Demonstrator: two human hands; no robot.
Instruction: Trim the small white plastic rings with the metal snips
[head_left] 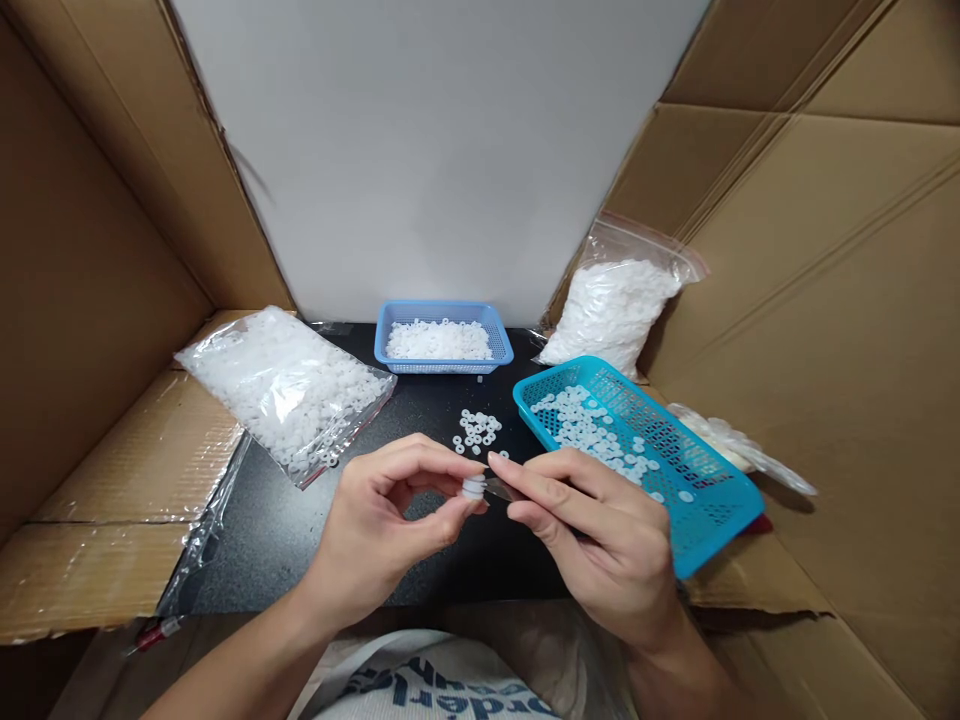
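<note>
My left hand point(397, 510) pinches a small stack of white plastic washers point(473, 487) between thumb and fingertips. In my right hand point(600, 540) is a small thin metal blade point(502, 489), mostly covered by my fingers, its tip against the side of the stack. Just beyond my hands, a loose group of white washers point(478, 428) lies on the black tabletop point(270, 560). To the right, a teal basket point(720, 520) holds many more washers. A blue basket point(444, 367) at the back is filled with small white pieces.
A clear bag of white pieces point(281, 385) lies at the left. Another zip bag point(619, 305) leans at the back right, and a smaller clear bag point(750, 455) sits beyond the teal basket. Cardboard walls point(817, 330) stand on both sides, with a white panel point(442, 150) behind.
</note>
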